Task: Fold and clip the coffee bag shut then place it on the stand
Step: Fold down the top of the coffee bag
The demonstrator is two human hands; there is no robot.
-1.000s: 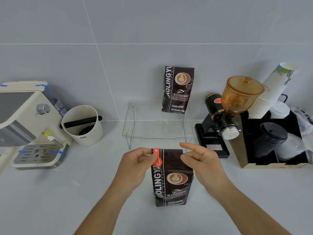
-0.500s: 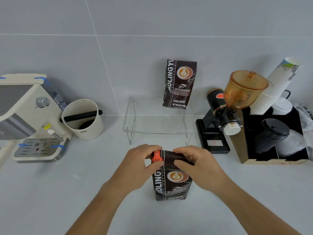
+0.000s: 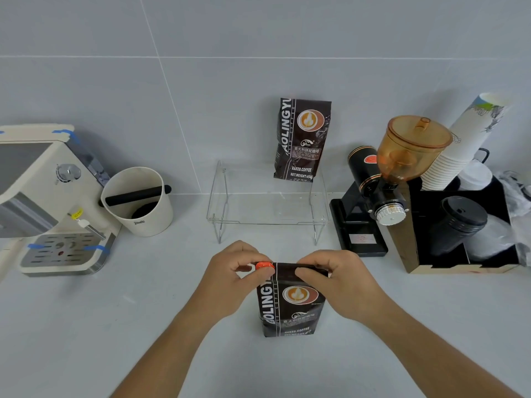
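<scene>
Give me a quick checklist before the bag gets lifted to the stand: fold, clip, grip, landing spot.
1. Top folded over: ok, the coffee bag shows a rolled top edge under both hands.
2. Orange clip on the fold: cannot tell, it sits at the fold's left end, hidden by the left hand.
3. Right hand pinning the fold: ok.
4. Bag upright on the counter: ok.
5. Clear stand has room: ok, another bag occupies only its back right.

Coffee bag [image 3: 290,305] before stand [image 3: 268,222]; second bag [image 3: 301,139] on stand, grinder [image 3: 373,196] right.
</scene>
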